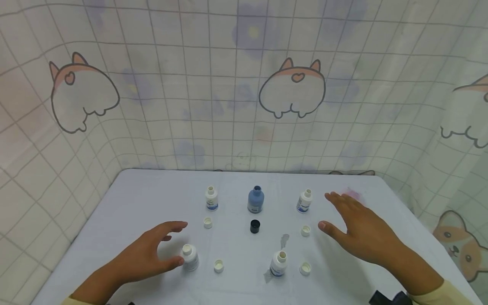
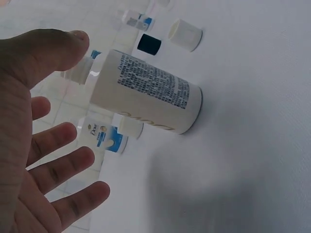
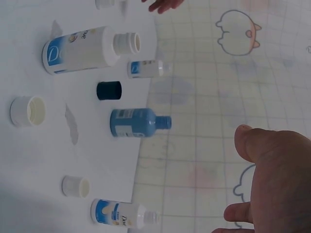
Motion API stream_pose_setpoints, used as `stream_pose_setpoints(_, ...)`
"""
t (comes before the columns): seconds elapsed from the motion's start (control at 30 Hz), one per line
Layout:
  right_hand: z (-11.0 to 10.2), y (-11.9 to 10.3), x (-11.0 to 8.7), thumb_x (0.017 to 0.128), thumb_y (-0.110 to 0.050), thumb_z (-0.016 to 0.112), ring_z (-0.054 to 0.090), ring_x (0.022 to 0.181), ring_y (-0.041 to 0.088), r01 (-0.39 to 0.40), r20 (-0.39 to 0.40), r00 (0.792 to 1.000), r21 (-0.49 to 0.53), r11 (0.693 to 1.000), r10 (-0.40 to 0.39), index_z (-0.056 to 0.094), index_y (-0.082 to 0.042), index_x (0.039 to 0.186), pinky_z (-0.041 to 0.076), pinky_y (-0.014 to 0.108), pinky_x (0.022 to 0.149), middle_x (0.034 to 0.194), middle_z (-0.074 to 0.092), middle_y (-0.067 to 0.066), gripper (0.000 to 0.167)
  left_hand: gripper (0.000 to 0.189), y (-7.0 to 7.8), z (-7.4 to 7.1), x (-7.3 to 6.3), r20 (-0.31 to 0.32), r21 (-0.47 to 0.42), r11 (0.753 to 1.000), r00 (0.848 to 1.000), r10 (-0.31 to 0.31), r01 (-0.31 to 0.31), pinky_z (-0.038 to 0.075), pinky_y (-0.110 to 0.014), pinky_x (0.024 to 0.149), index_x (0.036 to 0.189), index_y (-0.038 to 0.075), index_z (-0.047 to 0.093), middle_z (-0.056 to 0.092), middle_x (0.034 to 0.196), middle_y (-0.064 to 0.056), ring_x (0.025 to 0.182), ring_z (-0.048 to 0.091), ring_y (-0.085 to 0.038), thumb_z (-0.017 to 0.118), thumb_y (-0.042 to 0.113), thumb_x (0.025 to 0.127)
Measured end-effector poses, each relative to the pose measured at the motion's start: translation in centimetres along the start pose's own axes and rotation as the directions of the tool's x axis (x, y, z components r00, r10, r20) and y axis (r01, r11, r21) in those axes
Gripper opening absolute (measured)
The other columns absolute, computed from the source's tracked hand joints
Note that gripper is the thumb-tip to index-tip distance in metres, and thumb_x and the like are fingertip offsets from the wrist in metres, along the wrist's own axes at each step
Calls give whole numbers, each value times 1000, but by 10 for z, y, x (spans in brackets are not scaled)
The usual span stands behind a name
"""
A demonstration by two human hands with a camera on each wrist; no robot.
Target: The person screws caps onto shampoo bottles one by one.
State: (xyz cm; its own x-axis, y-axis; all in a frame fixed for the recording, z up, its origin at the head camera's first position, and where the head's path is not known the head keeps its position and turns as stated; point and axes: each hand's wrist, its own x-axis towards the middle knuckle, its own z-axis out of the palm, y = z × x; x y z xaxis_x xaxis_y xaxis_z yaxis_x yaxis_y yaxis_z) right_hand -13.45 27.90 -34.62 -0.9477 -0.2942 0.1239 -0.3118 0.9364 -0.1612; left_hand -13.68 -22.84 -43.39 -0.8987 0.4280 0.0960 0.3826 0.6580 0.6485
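My left hand (image 1: 146, 256) reaches beside an uncapped white Dove bottle (image 1: 190, 259) at the front left, thumb near its shoulder and fingers spread. The left wrist view shows dark print on that bottle's back and a gap between palm and bottle. On the right, my right hand (image 1: 362, 233) hovers over the table with straight fingers and holds nothing. Nearest to it are a small white bottle (image 1: 304, 201) at the back and two white caps, one behind (image 1: 306, 230) and one in front (image 1: 305, 268). Another uncapped white bottle (image 1: 278, 263) stands front centre.
A blue bottle (image 1: 256, 200) stands at the back centre with a black cap (image 1: 255, 226) before it. Back left is a white bottle (image 1: 212, 198) with a white cap (image 1: 207, 223); another cap (image 1: 218, 266) lies nearer. Grey wet-looking patches (image 1: 284, 240) mark the white tablecloth (image 1: 152, 190).
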Motion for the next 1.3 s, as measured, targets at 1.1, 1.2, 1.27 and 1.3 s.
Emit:
stream_pose_setpoints(1.1, 11, -24, 4, 98, -52, 65, 51, 132, 39, -8, -41, 999, 166, 986, 15, 44, -16, 155, 48, 64, 100, 149, 54, 13, 70, 47, -7, 30, 4, 101, -238, 969, 990, 98, -71, 55, -30, 96, 128, 15, 58, 63, 125, 3, 113, 62, -13, 82, 11, 88)
stream_pose_setpoints(1.2, 13, -27, 4, 98, -46, 68, 59, 122, 37, -11, -38, 999, 210, 978, 20, 45, -16, 154, 51, 61, 97, 148, 54, 13, 68, 47, -7, 31, 5, 95, -238, 968, 990, 107, -81, 56, -30, 96, 128, 14, 58, 64, 124, 2, 112, 62, -12, 81, 8, 88)
stream_pose_setpoints(1.27, 15, -29, 4, 98, -45, 69, 63, 116, 35, -12, -37, 999, 243, 970, 22, 47, -16, 153, 54, 59, 93, 147, 55, 12, 67, 47, -8, 32, 5, 93, -242, 966, 989, 112, -87, 56, -30, 96, 128, 14, 59, 64, 125, 1, 111, 63, -12, 81, 6, 87)
stream_pose_setpoints(1.3, 16, -30, 4, 98, -44, 69, 64, 113, 34, -15, -34, 999, 259, 966, 25, 47, -16, 153, 55, 58, 92, 147, 55, 11, 66, 47, -9, 33, 5, 94, -245, 966, 989, 113, -87, 56, -30, 95, 128, 14, 58, 64, 125, 1, 111, 63, -12, 81, 6, 87)
